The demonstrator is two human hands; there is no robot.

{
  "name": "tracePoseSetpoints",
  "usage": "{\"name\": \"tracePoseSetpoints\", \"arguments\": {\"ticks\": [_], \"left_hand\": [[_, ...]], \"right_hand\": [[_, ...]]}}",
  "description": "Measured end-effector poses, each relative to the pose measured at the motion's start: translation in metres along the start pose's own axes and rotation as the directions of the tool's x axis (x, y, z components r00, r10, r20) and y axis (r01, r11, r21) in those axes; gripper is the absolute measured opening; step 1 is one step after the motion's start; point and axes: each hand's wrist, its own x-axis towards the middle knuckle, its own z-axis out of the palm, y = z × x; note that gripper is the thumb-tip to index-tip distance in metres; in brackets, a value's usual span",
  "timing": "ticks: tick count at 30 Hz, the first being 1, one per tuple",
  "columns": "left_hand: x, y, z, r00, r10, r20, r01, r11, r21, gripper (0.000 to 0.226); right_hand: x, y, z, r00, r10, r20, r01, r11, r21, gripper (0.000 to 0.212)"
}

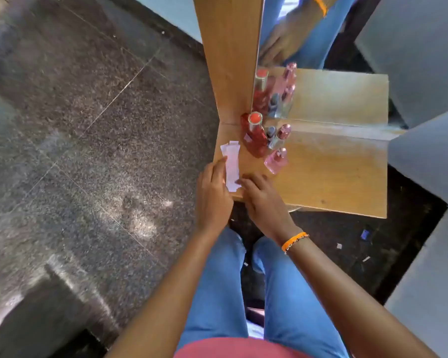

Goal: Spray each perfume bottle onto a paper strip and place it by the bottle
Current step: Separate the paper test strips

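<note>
Seemingly, paper strips (232,167) between both hands.

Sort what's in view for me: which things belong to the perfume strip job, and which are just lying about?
Job:
- paper strips, a small stack at the table's left edge
- red bottle
- pink bottle
- clear bottle with a pink cap
- small dark-capped bottle
- left hand and right hand, both at the strips

Lying about:
- mirror behind the bottles
- scraps on the floor

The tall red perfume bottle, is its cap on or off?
On. The tall red bottle stands upright near the mirror, with its round orange-red cap seated on top.
</note>
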Motion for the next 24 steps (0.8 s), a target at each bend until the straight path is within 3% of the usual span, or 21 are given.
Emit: {"name": "tracePoseSetpoints", "arguments": {"ticks": [5, 9, 13, 17, 20, 22, 24], "left_hand": [[0.024, -0.026, 0.029, 0.991, -0.11, -0.079, 0.102, 0.99, -0.094, 0.042], [0.022, -0.04, 0.042, 0.99, -0.039, -0.133, 0.024, 0.994, -0.11, 0.049], [0.023, -0.045, 0.046, 0.982, 0.031, -0.187, -0.046, 0.996, -0.078, 0.041], [0.023, -0.051, 0.045, 0.976, 0.102, -0.191, -0.112, 0.993, -0.043, 0.039], [0.023, -0.052, 0.043, 0.98, 0.122, -0.159, -0.129, 0.991, -0.032, 0.035], [0.021, -0.054, 0.04, 0.983, 0.129, -0.128, -0.134, 0.99, -0.037, 0.034], [0.021, -0.057, 0.041, 0.984, 0.141, -0.111, -0.148, 0.987, -0.058, 0.035]], "right_hand": [[0.032, 0.009, 0.043, 0.974, 0.148, -0.171, -0.168, 0.979, -0.111, 0.03], [0.033, 0.016, 0.055, 0.95, 0.043, -0.309, -0.101, 0.98, -0.172, 0.02], [0.027, 0.016, 0.06, 0.932, -0.015, -0.363, -0.066, 0.975, -0.212, 0.021], [0.019, 0.018, 0.068, 0.929, -0.116, -0.351, -0.031, 0.922, -0.386, 0.007], [0.02, 0.018, 0.07, 0.935, -0.122, -0.333, -0.041, 0.895, -0.443, 0.014], [0.018, 0.017, 0.067, 0.934, -0.102, -0.342, -0.036, 0.926, -0.376, 0.011], [0.017, 0.017, 0.062, 0.937, 0.003, -0.351, -0.059, 0.987, -0.15, 0.014]]}}
